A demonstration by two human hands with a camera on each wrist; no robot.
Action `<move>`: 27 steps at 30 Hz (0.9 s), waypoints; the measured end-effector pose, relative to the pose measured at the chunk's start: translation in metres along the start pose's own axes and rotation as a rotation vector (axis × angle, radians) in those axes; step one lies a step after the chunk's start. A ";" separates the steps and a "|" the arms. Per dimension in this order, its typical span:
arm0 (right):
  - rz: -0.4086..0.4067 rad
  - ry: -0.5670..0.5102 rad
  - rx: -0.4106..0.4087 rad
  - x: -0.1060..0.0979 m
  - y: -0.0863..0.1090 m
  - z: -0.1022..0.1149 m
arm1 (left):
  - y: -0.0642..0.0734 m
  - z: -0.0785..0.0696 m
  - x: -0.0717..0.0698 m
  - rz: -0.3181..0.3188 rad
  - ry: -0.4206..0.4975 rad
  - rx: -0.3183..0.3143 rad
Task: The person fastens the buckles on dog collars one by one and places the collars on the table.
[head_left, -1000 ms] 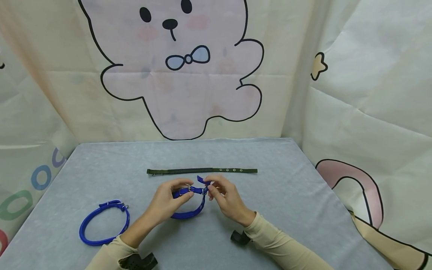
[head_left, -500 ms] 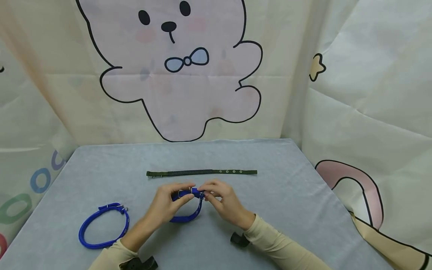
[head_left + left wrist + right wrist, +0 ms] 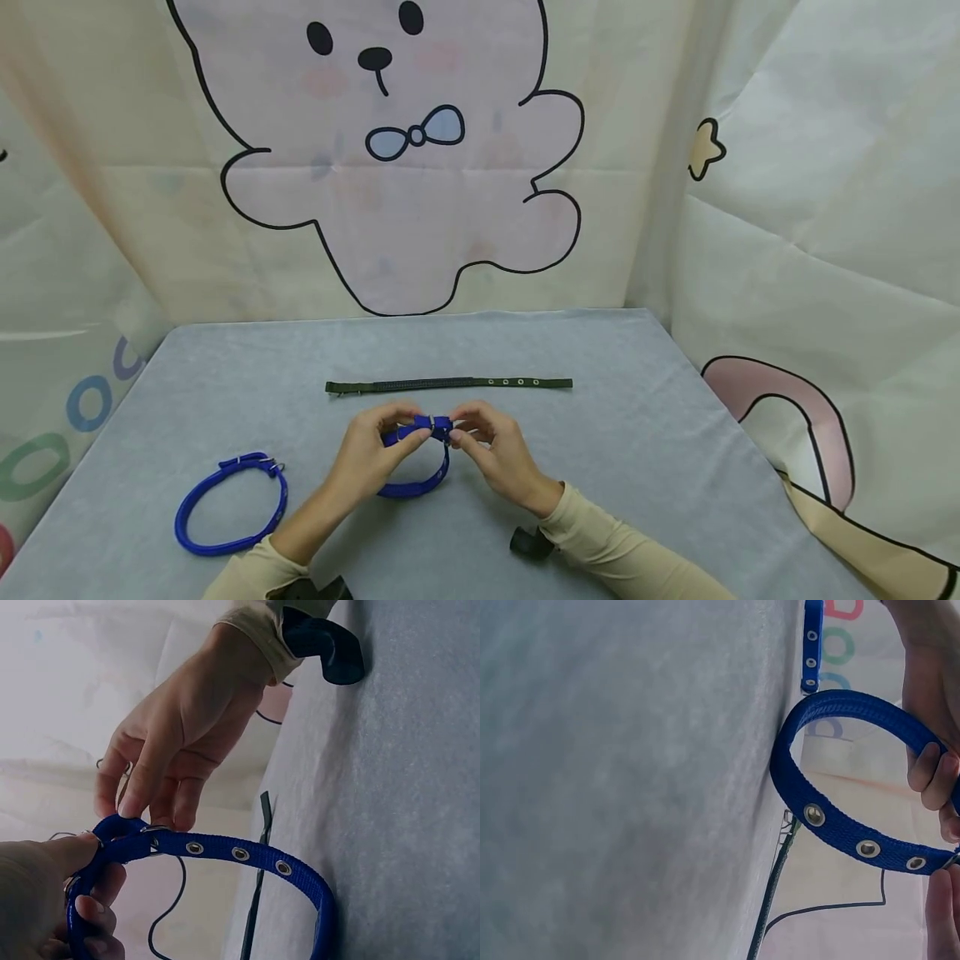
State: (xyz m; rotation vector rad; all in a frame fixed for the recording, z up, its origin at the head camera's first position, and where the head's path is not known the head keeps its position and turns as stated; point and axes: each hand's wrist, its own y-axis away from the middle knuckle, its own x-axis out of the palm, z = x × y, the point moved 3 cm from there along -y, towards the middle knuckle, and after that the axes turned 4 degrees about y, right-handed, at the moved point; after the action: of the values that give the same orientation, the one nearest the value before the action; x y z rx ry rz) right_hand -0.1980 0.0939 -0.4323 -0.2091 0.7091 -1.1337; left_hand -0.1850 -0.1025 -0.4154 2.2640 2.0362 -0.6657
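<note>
A blue webbing collar (image 3: 416,489) with metal eyelets is looped between both hands, just over the table. My left hand (image 3: 367,454) grips it by the buckle side, fingers wrapped round the band in the left wrist view. At the loop's other side my right hand (image 3: 495,450) pinches the strap near a metal ring. The strap end (image 3: 120,826) is folded over between the two hands, beside the buckle. In the right wrist view, the eyelet stretch (image 3: 866,847) curves below the hands. The fingers hide part of the buckle.
On the left of the grey cloth-covered table (image 3: 600,358), a second blue collar (image 3: 191,508) lies in a closed loop near my left forearm. Beyond the hands, a green collar (image 3: 450,382) lies flat and straight. Printed fabric walls (image 3: 487,217) stand around the table.
The loose strap end, sticking up at the right hand one second ago, now lies down along the buckle. The right hand has moved left, nearer the left hand.
</note>
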 end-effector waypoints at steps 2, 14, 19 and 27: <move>0.001 -0.008 0.013 0.000 0.001 0.001 | 0.000 0.000 0.000 0.002 0.000 -0.008; -0.008 -0.014 0.026 0.003 0.005 0.007 | 0.002 -0.004 0.003 0.032 0.007 0.035; -0.032 0.000 0.050 0.003 0.005 0.010 | 0.004 -0.007 0.005 0.075 0.000 0.031; -0.001 0.047 0.056 0.004 0.003 0.012 | 0.005 -0.008 0.005 0.058 -0.001 0.046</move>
State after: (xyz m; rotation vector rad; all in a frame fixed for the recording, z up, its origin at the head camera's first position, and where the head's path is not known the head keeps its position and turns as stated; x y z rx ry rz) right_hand -0.1873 0.0890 -0.4260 -0.1360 0.7179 -1.1609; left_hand -0.1780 -0.0957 -0.4113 2.3368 1.9666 -0.7167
